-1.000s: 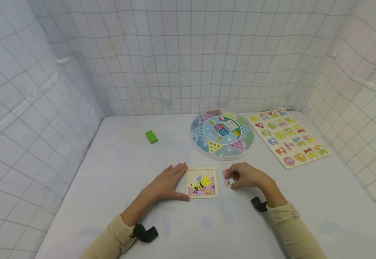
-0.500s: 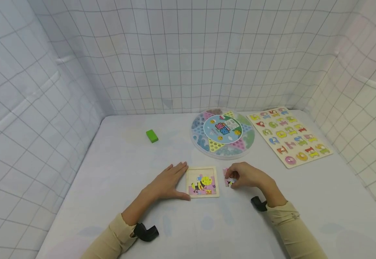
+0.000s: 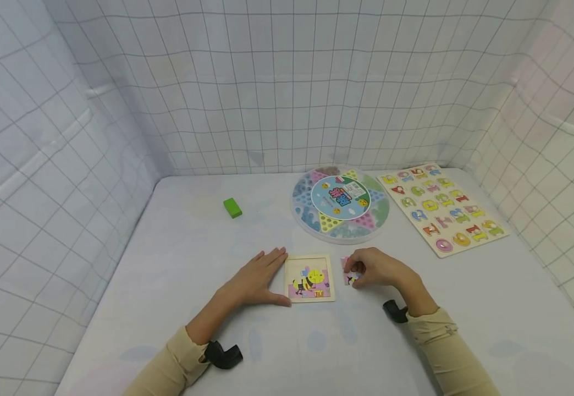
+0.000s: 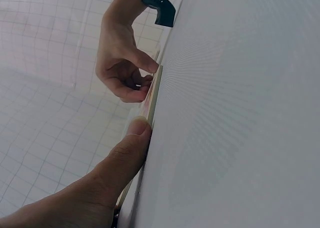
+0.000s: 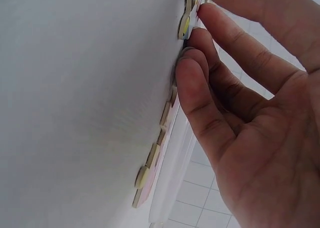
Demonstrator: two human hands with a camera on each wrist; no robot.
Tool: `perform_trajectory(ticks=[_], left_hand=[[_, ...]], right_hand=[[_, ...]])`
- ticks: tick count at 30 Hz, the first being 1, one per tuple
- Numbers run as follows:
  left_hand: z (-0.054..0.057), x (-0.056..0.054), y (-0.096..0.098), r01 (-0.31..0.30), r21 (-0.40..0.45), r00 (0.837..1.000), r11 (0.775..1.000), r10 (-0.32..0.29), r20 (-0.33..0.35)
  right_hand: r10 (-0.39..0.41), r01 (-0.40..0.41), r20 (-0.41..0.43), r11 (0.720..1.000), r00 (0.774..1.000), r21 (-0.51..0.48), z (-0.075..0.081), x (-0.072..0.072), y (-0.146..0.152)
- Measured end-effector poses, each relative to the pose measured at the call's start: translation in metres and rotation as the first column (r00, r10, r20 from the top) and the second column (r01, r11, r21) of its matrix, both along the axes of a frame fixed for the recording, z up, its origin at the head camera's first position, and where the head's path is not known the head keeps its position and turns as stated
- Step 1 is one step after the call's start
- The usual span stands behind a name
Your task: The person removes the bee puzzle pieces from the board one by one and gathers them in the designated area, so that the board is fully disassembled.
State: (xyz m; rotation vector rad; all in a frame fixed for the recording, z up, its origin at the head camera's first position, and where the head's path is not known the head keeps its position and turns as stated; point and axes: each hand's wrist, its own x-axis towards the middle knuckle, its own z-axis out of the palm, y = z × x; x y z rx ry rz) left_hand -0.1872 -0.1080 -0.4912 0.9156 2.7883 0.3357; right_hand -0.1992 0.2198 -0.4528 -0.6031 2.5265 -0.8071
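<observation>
A small wooden tray puzzle (image 3: 309,278) with a yellow-and-black bee on pink lies in front of me. Along its left side rests my left hand (image 3: 252,280), fingers extended, thumb (image 4: 137,133) against the near corner. The upper and left part of its base shows bare wood. Just right of the tray are loose pink puzzle pieces (image 3: 345,264). My right hand (image 3: 376,268) bends over them, thumb and fingers curled at a puzzle piece (image 5: 185,26) and partly covering it. More loose pieces (image 5: 150,173) lie on the table by that hand in the right wrist view.
Behind the tray lies a round Chinese checkers board (image 3: 338,206) with a blue centre label. A number-and-letter puzzle board (image 3: 440,212) is at the back right. A green block (image 3: 232,208) sits at the back left. Grid-patterned cloth walls enclose the table.
Both hands and the pieces stay practically where they were. The whole scene shifts very slightly in the head view.
</observation>
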Motion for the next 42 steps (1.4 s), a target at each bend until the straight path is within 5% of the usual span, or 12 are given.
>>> perform_trajectory(ticks=[14,24,42], left_hand=[[0.0,0.001,0.0,0.002,0.006,1.0,1.0,-0.002,-0.005],[0.004,0.003,-0.001,0.008,0.024,1.0,1.0,-0.008,-0.001],[0.003,0.002,-0.001,0.021,0.004,1.0,1.0,-0.021,-0.017]], right_hand=[[-0.009,0.009,-0.005,1.0,1.0,-0.024,0.007,-0.006,-0.022],[0.099,-0.101,-0.043,0.994,0.994,-0.035,0.008,-0.012,-0.057],[0.098,-0.098,0.015,0.995,0.995,0.015,0.004,-0.015,-0.088]])
